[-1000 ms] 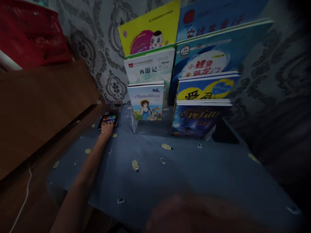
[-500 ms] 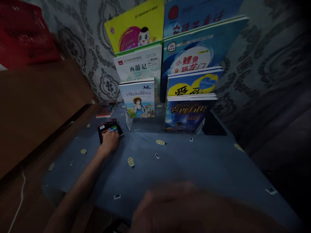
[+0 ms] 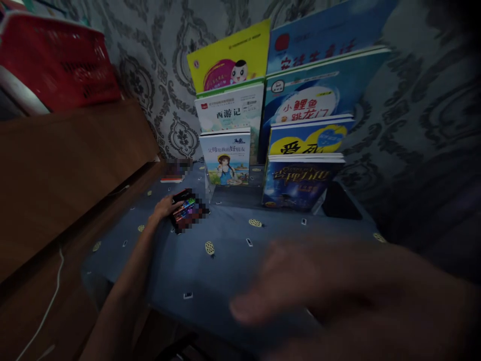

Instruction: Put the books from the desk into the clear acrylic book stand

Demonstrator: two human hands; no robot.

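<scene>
Book (image 3: 185, 209) shifted rightward, dark, bright-pictured (partly pixelated), left grip (image 3: 164, 206) clamped on it, right grip (image 3: 300, 281) unclear

PASS: over tablecloth (image 3: 225, 268), between left grip (image 3: 164, 206) and right grip (image 3: 300, 281) | BLOCKED: upright books (image 3: 296, 108) behind

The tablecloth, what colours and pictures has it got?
Blue-grey tablecloth with yellow pineapple-like shapes and small white-edged rectangles, seen in the head view.

Smooth dark paper book (image 3: 185, 207), matt cloth-looking tablecloth (image 3: 221, 273), clear plastic-looking stand (image 3: 209, 192), shiny bag (image 3: 80, 55)
</scene>
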